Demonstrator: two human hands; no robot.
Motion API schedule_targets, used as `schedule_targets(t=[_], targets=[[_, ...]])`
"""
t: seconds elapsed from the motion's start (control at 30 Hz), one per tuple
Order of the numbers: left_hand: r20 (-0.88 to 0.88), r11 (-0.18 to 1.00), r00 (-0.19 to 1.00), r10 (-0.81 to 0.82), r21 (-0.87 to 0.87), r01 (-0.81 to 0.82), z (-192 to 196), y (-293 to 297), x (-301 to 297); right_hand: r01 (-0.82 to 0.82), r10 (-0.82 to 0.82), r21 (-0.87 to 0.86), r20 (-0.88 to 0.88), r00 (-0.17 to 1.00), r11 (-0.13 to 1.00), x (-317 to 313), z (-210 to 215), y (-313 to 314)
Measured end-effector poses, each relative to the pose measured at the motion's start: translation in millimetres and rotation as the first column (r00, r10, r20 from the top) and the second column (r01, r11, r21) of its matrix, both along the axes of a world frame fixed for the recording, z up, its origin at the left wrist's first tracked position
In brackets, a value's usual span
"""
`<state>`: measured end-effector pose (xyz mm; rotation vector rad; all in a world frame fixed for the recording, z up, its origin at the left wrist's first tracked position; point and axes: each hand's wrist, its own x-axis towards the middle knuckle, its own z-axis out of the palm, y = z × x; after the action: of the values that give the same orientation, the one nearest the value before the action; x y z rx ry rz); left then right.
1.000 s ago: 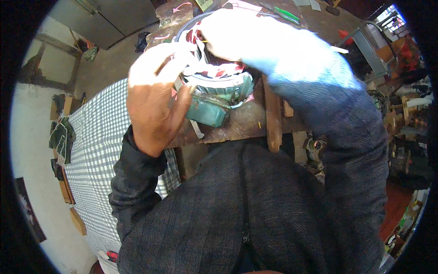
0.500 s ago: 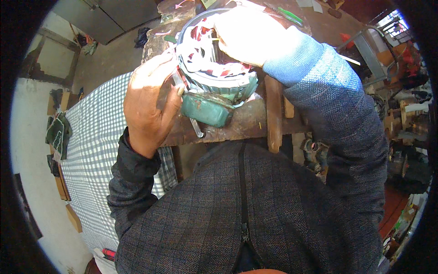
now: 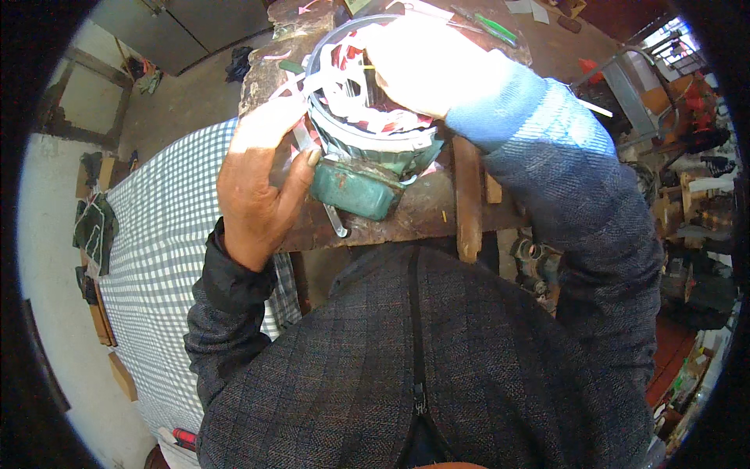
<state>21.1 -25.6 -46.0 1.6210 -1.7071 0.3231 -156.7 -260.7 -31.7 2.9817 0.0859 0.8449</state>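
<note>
A green electric motor housing (image 3: 414,160) with a green box (image 3: 355,190) on its near side lies on a worn wooden bench. Inside its round opening are red windings, with loops of white tape (image 3: 341,90) across them. My left hand (image 3: 262,176) is at the left rim, fingers bent round the tape that runs out to it, thumb beside the box. Over the far right of the opening is my right hand (image 3: 433,70), bleached by glare. Its fingers look curled in at the windings, by a thin yellow bit (image 3: 368,67); what they hold is hidden.
A wooden bar (image 3: 468,195) lies right of the motor, and a metal strip (image 3: 336,221) sticks out under the box. A green-handled tool (image 3: 496,30) is at the back right. Checked cloth (image 3: 168,227) spreads at left; a metal frame (image 3: 629,90) stands at right.
The white tape now stretches more plainly over the left rim toward my left hand. My right hand has shifted slightly; the motor stays in place.
</note>
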Motion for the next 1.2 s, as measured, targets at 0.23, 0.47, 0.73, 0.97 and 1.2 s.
schedule_targets(t=[0.23, 0.47, 0.73, 0.97, 1.2], targets=[[-0.298, 0.999, 0.954, 0.002, 0.032, 0.008, -6.0, -12.6, -2.9, -0.024, 0.014, 0.238, 0.047, 0.999, 0.971, 19.4, -36.1, -12.5], [-0.393, 1.0, 0.919, -0.002, 0.014, 0.008, -8.3, 1.9, 1.7, -0.016, 0.02, 0.112, -0.036, 0.999, 0.994, 25.7, -15.4, -20.6], [-0.557, 0.992, 0.829, -0.042, -0.124, -0.033, -24.2, -23.6, 15.5, 0.089, -0.065, 0.073, -0.278, 0.958, 0.993, 35.3, 32.0, 8.5], [-0.475, 0.995, 0.876, -0.088, -0.091, 0.051, -17.8, -42.2, 27.6, -0.021, -0.107, -0.384, -0.31, 0.945, 0.923, 33.3, 127.6, -2.4], [-0.108, 0.982, 0.991, -0.084, -0.176, 0.064, -18.0, -44.8, 31.1, -0.247, 0.269, 0.107, -0.35, 0.897, 0.963, 88.3, 107.0, -1.7]])
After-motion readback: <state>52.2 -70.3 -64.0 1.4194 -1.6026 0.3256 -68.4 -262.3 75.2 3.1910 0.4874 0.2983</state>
